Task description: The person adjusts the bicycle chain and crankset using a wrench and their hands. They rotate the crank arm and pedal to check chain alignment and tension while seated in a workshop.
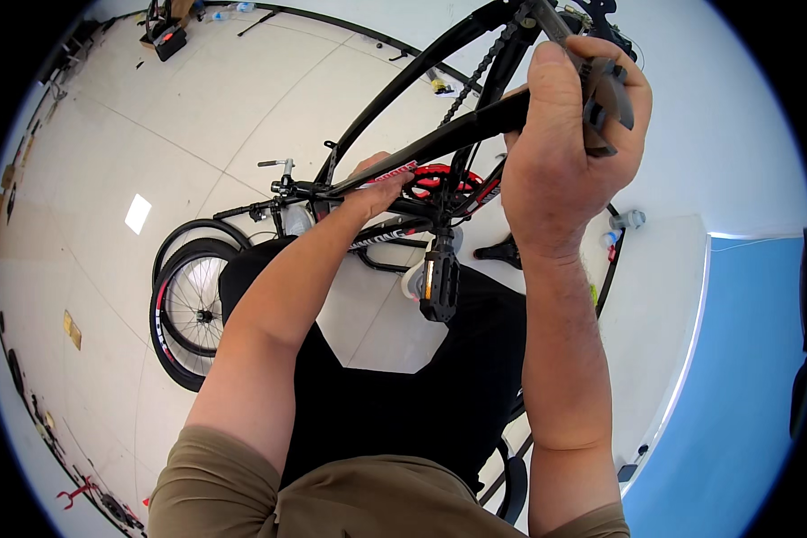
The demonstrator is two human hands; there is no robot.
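A black bicycle frame (439, 143) stands tilted in front of me. My left hand (378, 190) is wrapped round one of its tubes, beside the red chainring (435, 172). Higher up on the right, my right hand (565, 148) is closed on a grey metal adjustable wrench (608, 100), whose jaws stick out past the fingers. The wrench is close to the rear end of the frame; whether it touches a nut there is hidden. A chain (477, 79) hangs between the tubes. A black pedal (439, 280) points toward me, above my lap.
A loose wheel (188, 314) leans on the left by my knee. Along the far left lie a black toolbox (166, 40) and plastic bottles (233, 11). Another bottle (632, 219) is on the right, near a blue wall panel (744, 359). A red part (79, 491) lies at lower left.
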